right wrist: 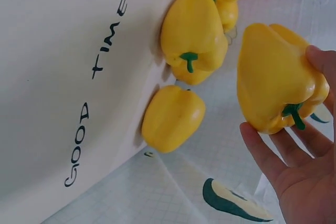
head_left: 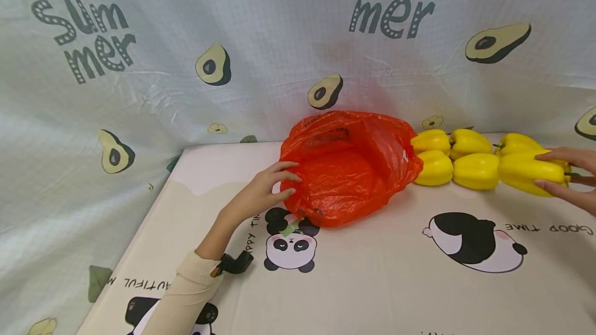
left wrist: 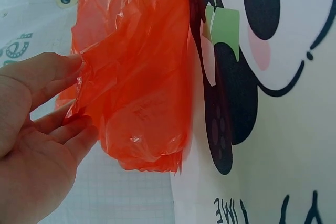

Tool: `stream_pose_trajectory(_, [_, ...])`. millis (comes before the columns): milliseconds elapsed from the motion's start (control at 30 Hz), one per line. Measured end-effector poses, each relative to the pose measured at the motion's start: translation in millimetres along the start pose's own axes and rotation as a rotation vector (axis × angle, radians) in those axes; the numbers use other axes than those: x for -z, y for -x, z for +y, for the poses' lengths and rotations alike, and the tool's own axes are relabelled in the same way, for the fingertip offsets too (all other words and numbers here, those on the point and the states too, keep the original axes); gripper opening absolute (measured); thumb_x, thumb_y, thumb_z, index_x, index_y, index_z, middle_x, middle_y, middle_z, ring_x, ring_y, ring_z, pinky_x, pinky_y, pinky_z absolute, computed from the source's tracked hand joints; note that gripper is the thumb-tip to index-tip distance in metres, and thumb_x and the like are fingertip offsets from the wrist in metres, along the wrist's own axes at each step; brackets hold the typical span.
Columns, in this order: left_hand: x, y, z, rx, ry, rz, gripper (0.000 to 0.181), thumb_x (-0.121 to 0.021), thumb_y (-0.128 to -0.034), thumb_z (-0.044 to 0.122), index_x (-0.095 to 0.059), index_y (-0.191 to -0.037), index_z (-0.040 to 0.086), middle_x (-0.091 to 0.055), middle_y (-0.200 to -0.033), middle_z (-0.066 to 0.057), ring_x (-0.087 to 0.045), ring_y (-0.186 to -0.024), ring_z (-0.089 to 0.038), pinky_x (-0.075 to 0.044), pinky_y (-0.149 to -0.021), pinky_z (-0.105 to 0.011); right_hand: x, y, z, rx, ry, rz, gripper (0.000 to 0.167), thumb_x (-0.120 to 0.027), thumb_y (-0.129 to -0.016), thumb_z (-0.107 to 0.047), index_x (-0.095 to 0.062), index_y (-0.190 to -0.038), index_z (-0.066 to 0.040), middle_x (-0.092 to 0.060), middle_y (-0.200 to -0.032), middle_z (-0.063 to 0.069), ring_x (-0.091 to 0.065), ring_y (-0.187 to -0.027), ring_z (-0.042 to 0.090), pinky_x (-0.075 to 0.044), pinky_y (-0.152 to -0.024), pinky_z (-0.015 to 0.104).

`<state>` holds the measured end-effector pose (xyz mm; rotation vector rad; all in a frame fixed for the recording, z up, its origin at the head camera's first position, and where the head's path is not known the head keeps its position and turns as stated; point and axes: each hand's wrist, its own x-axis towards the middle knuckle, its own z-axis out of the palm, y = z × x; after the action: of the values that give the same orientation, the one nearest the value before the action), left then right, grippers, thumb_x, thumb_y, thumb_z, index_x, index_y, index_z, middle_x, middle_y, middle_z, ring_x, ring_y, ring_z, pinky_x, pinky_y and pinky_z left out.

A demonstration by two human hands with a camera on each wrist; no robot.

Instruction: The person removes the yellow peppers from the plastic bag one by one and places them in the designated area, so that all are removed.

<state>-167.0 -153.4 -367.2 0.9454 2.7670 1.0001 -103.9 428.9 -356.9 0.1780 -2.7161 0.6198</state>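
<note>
A red plastic bag point(head_left: 337, 180) stands open on the table, its mouth facing the head camera. At the bag's left side my left hand point(head_left: 261, 193) pinches the rim; the left wrist view shows the thumb and fingers on the thin film. Over at the far right, my right hand point(right wrist: 307, 182) grips a yellow bell pepper point(right wrist: 275, 77) with a green stem, lifted off the table. Several more yellow bell peppers point(head_left: 475, 171) lie in two rows between the bag and the right hand. In the head view, the right hand is partly cut off by the frame edge.
The table point(head_left: 372, 283) has a pale cover printed with pandas and lettering. Behind it hangs a light curtain point(head_left: 261, 25) with avocado prints, close to the bag and peppers. A black strap device point(head_left: 235, 262) sits on the left wrist.
</note>
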Motion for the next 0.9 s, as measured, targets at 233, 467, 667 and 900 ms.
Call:
stream_pose_trajectory(233, [-0.2, 1.7, -0.6, 0.002, 0.006, -0.006, 0.025, -0.071, -0.0947, 0.009, -0.072, -0.119, 0.01, -0.049, -0.151, -0.011, -0.043, -0.142, -0.035, -0.045, -0.11, -0.051, -5.4, 3.4, 12.2, -0.07, -0.011, -0.019, 0.05, -0.068, -0.097, -0.008, -0.047, -0.14, 0.009, -0.041, -0.14, 0.04, -0.04, -0.113, 0.06, -0.014, -0.102, 0.005])
stream_pose_trajectory(467, [-0.2, 0.8, -0.6, -0.027, 0.002, 0.003, 0.024, -0.07, -0.0949, 0.009, -0.072, -0.119, 0.01, -0.05, -0.15, -0.012, -0.044, -0.142, -0.035, -0.045, -0.111, -0.05, -5.8, 3.2, 24.4, -0.143, -0.025, -0.021, 0.052, -0.062, -0.101, -0.01, -0.042, -0.145, 0.009, -0.041, -0.139, 0.038, -0.038, -0.115, 0.058, -0.008, -0.086, -0.007])
stream_pose_trajectory(667, [-0.9, 1.7, -0.9, -0.039, -0.003, -0.005, 0.024, -0.07, -0.0951, 0.008, -0.072, -0.119, 0.009, -0.05, -0.15, -0.013, -0.045, -0.141, -0.036, -0.045, -0.11, -0.05, -7.8, 6.8, 29.1, -0.148, -0.025, -0.03, 0.05, -0.062, -0.101, -0.008, -0.042, -0.142, 0.011, -0.04, -0.137, 0.038, -0.038, -0.114, 0.059, -0.009, -0.084, -0.006])
stream_pose_trajectory(900, [-1.4, 3.3, 1.6, -0.014, 0.007, -0.012, 0.025, -0.071, -0.0951, 0.01, -0.072, -0.121, 0.009, -0.049, -0.151, -0.011, -0.044, -0.142, -0.034, -0.048, -0.108, -0.048, -13.0, 6.6, 45.0, -0.152, -0.053, -0.044, 0.048, -0.064, -0.099, -0.005, -0.044, -0.139, 0.012, -0.042, -0.134, 0.038, -0.04, -0.111, 0.057, -0.027, -0.07, -0.012])
